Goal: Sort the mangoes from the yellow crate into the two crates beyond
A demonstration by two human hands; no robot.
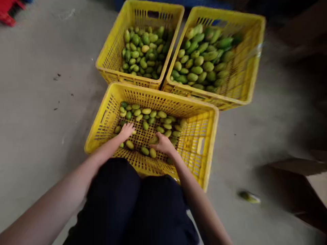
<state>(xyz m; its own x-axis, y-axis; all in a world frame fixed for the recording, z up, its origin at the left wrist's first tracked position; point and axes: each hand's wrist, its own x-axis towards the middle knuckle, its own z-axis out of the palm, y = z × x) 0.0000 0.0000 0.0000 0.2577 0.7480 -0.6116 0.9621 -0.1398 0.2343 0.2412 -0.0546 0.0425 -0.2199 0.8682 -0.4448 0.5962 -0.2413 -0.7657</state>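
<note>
Both hands reach down into the front yellow crate, where green and yellowish oval fruits lie loosely over the slotted bottom. My left hand is on the left side, palm down with its fingers stretched out; a yellowish fruit shows by its fingertips. Whatever lies beneath that palm is hidden. Toward the middle right, my right hand has its thumb and fingers on either side of a green fruit. Two more fruits lie just below it, near the crate's close wall.
Behind stand two more yellow crates, the left one and the right one, both holding many green fruits. A blurred greenish fruit lies on the grey floor at right, near a cardboard box. Something red is at the top left.
</note>
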